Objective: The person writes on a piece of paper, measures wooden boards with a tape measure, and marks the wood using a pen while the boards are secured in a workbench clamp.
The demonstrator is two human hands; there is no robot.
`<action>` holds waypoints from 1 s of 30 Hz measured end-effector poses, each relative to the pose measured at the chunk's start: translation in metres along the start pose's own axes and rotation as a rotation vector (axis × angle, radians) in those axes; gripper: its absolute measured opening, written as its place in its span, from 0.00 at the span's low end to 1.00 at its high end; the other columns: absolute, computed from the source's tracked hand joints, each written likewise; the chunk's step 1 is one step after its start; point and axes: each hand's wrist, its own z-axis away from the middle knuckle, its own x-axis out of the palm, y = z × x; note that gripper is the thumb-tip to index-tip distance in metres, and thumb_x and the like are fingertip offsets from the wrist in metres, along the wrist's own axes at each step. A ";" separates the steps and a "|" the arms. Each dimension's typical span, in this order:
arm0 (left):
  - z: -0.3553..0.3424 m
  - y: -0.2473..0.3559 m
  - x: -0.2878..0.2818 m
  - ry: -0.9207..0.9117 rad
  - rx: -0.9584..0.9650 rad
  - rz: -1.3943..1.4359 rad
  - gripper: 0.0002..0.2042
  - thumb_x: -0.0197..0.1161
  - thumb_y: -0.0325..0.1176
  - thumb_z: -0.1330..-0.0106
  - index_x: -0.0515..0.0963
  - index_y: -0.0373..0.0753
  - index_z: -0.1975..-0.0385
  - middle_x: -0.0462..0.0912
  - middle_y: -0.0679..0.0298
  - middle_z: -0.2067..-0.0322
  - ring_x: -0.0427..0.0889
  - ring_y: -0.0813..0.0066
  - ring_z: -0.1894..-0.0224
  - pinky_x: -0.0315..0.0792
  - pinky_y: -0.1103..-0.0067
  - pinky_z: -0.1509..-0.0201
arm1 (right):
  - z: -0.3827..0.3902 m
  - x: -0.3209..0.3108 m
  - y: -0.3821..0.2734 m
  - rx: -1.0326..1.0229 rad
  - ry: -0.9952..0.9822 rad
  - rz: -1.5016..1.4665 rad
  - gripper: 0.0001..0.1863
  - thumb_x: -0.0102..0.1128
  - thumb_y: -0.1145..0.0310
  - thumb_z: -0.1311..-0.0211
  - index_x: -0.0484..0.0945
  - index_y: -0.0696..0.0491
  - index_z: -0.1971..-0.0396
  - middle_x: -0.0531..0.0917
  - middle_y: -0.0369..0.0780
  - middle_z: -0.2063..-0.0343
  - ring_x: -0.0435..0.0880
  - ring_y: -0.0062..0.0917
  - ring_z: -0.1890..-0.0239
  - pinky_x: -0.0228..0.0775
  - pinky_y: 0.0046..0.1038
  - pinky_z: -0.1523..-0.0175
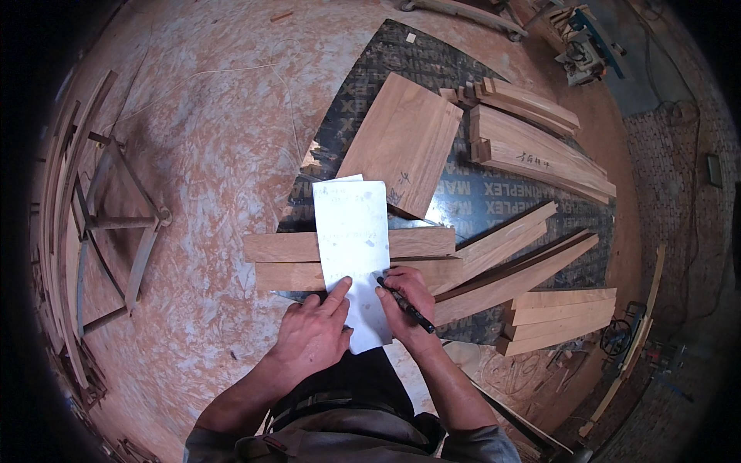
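Observation:
A folded white paper with handwriting and smudges lies across two light-brown wooden strips at the near edge of a dark printed panel. My left hand rests on the lower left of the paper, index finger extended onto it and other fingers spread. My right hand grips a black pen at the paper's right side; the pen's tip is near the sheet, and whether it touches I cannot tell.
A wide board and several stacks of cut timber lie on the panel. A metal rack with long boards stands left on the speckled floor. Machinery sits back right; a wheeled frame is at the top.

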 end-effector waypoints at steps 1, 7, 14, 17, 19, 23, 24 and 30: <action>0.000 0.000 0.001 0.004 0.002 0.000 0.23 0.67 0.39 0.43 0.79 0.32 0.50 0.68 0.56 0.34 0.80 0.60 0.56 0.78 0.65 0.54 | 0.001 0.000 0.002 0.002 0.008 -0.003 0.11 0.72 0.78 0.51 0.80 0.59 0.68 0.83 0.46 0.68 0.82 0.41 0.57 0.75 0.35 0.54; 0.000 -0.001 0.003 0.024 0.008 -0.010 0.23 0.67 0.39 0.44 0.79 0.33 0.50 0.68 0.57 0.34 0.80 0.60 0.57 0.78 0.65 0.56 | -0.003 -0.001 -0.002 -0.026 0.000 0.018 0.11 0.72 0.79 0.51 0.80 0.59 0.68 0.83 0.45 0.69 0.82 0.40 0.58 0.75 0.35 0.54; 0.000 0.000 0.002 0.001 0.001 -0.011 0.23 0.67 0.39 0.43 0.78 0.33 0.50 0.68 0.56 0.34 0.80 0.59 0.56 0.78 0.64 0.55 | -0.003 -0.002 -0.002 -0.004 -0.014 0.007 0.09 0.72 0.79 0.50 0.79 0.59 0.69 0.83 0.45 0.70 0.82 0.40 0.58 0.76 0.35 0.54; 0.001 0.000 0.002 -0.003 -0.003 -0.009 0.23 0.67 0.39 0.43 0.78 0.33 0.49 0.68 0.57 0.34 0.80 0.59 0.56 0.78 0.64 0.55 | -0.002 -0.002 -0.003 0.015 -0.009 -0.006 0.09 0.71 0.78 0.50 0.79 0.59 0.70 0.83 0.45 0.69 0.82 0.41 0.57 0.76 0.35 0.54; 0.000 -0.001 0.003 0.000 -0.003 -0.003 0.23 0.67 0.39 0.43 0.78 0.33 0.49 0.67 0.57 0.34 0.80 0.59 0.55 0.78 0.64 0.55 | -0.002 -0.002 -0.002 -0.005 -0.006 0.005 0.09 0.71 0.78 0.50 0.79 0.59 0.70 0.83 0.46 0.69 0.82 0.40 0.57 0.76 0.35 0.54; 0.001 0.000 0.003 -0.006 -0.003 -0.004 0.23 0.67 0.38 0.43 0.78 0.33 0.49 0.67 0.57 0.33 0.79 0.59 0.55 0.78 0.64 0.55 | -0.001 -0.002 0.000 0.008 0.004 -0.003 0.10 0.71 0.79 0.50 0.79 0.59 0.69 0.82 0.46 0.68 0.82 0.40 0.57 0.76 0.35 0.54; 0.000 0.000 0.002 -0.013 -0.007 -0.003 0.23 0.67 0.38 0.43 0.77 0.33 0.49 0.67 0.56 0.33 0.79 0.58 0.55 0.78 0.63 0.54 | -0.002 -0.002 -0.002 0.009 0.005 0.000 0.10 0.71 0.79 0.50 0.79 0.59 0.68 0.82 0.46 0.68 0.82 0.40 0.57 0.76 0.35 0.54; 0.000 0.000 0.000 -0.028 -0.013 0.008 0.23 0.66 0.38 0.42 0.77 0.32 0.49 0.67 0.56 0.33 0.79 0.58 0.55 0.78 0.63 0.53 | -0.002 -0.002 -0.001 -0.014 -0.008 0.006 0.10 0.71 0.79 0.50 0.78 0.59 0.69 0.82 0.46 0.68 0.82 0.40 0.58 0.75 0.35 0.54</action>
